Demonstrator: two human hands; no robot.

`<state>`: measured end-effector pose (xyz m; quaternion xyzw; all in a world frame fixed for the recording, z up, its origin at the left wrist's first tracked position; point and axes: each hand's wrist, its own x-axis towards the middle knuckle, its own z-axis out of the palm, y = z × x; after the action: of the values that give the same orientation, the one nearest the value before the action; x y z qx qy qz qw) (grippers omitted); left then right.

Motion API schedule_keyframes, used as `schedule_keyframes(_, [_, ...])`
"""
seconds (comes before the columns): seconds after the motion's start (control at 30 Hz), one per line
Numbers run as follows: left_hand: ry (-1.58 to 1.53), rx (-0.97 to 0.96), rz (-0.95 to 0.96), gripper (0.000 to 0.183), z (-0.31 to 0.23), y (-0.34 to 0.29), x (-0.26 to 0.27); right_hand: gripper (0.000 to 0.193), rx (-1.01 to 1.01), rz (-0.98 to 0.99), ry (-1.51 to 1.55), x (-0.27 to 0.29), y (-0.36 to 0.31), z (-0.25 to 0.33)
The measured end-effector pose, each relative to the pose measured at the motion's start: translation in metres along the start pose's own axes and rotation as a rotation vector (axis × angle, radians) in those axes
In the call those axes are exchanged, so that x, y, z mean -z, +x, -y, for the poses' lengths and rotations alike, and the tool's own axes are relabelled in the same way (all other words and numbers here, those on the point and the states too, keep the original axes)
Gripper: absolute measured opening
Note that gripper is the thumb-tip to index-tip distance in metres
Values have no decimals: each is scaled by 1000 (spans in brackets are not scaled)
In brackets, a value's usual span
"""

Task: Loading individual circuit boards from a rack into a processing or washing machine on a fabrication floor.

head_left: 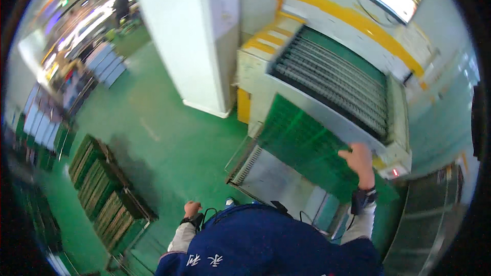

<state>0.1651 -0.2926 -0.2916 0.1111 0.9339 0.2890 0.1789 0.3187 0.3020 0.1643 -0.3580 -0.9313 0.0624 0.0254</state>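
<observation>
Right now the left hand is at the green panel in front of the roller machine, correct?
No: the head view shows the right hand at the green panel in front of the roller machine; the left hand is apart from it.

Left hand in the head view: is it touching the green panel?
Apart. The head view shows the left hand to the left of the green panel, with green floor visible between them.
</observation>
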Motion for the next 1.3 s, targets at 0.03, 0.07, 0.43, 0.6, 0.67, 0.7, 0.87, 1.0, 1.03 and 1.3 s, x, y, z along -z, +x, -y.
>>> schedule_keyframes(0.03, [80,-161,-53,14,6,1,-6,41,6,-23,8,10,-1,-16])
schedule_keyframes(0.07, [-36,-134,-19,13,6,3,-12,38,-23,-38,125,24,-2,-35])
schedule_keyframes(0.43, [-29,19,69,6,-34,27,7,38,-308,-368,2067,8,15,-104])
schedule_keyframes(0.6, [-81,-106,24,3,-21,19,3,27,-215,-117,2150,-23,43,-80])
schedule_keyframes(0.67, [-115,-49,66,10,-16,14,-1,21,-253,-74,2259,-50,61,-79])
schedule_keyframes(0.7, [-128,-21,88,13,-15,12,-2,18,-265,-58,2299,-68,72,-83])
schedule_keyframes(0.87, [708,-144,182,20,-15,-3,4,11,-302,-23,2385,-90,104,-58])
schedule_keyframes(1.0, [636,-198,176,22,-16,-6,8,11,-358,-62,2346,-105,123,-51])
schedule_keyframes(1.03, [419,-91,172,23,-17,-5,9,11,-357,-75,2355,-109,128,-52])
schedule_keyframes(1.3, [582,-79,255,27,-44,-2,21,23,-492,-28,2317,-118,168,-57])
